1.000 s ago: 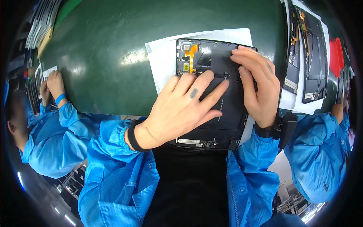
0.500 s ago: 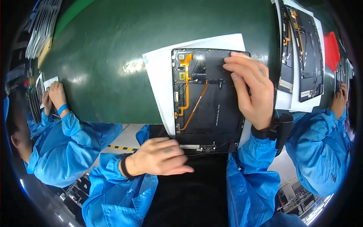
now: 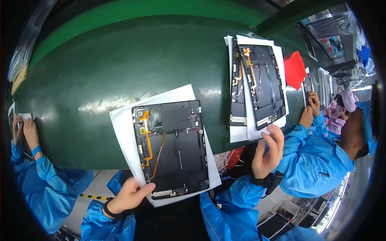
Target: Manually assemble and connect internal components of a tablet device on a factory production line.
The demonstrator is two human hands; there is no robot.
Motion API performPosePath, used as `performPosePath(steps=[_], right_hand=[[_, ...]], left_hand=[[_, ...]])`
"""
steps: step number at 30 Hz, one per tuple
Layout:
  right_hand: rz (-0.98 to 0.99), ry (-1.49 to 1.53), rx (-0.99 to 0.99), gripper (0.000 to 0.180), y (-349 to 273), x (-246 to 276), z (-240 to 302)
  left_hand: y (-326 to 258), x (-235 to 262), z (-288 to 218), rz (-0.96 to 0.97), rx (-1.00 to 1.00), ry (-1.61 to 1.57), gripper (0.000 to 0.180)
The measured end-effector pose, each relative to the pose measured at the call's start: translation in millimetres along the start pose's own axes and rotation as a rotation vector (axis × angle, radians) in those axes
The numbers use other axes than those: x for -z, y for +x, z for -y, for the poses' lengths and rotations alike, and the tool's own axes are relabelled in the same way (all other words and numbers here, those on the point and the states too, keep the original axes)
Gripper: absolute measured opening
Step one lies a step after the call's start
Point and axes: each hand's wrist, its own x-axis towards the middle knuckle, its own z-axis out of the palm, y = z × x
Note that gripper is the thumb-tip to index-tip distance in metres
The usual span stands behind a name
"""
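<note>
A black tablet housing [image 3: 187, 144], with orange flex cables along its left part, lies on white paper [image 3: 125, 124] at the table's near edge. My left hand [image 3: 130, 195] grips its near left corner, thumb on top and fingers hidden beneath. To the right, my right hand [image 3: 268, 152] is raised with fingers apart and slightly bent, holding nothing. Its fingertips are close to the near end of another tablet housing [image 3: 270, 86]; whether they touch cannot be made out. That one overlaps a further tablet housing [image 3: 238, 104], with white sheets between and under them.
A red bin [image 3: 294, 70] stands beyond the right-hand stack on the green table [image 3: 120, 60]. Co-workers in blue sit close on both sides, one co-worker's hands [image 3: 311, 108] at the right. Stacked flat panels [image 3: 26, 52] stand far left.
The view has swung right. My right hand has left the near housing and moved right toward the stacked housings. My left hand has gone from hovering to gripping the near housing's corner.
</note>
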Motion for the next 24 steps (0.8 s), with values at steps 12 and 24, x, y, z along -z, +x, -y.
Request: performPosePath(steps=[12,24], right_hand=[[0.277,0.057,-0.053,0.033,3.8,21.8,-44.1],[0.138,-0.046,0.051,0.024,-4.4,-4.9,-38.5]], left_hand=[[4.3,119.6,-41.5,-0.747,-0.285,-0.191,0.03],[18.9,105.9,-59.2,-1.154,-0.762,0.418,0.056]])
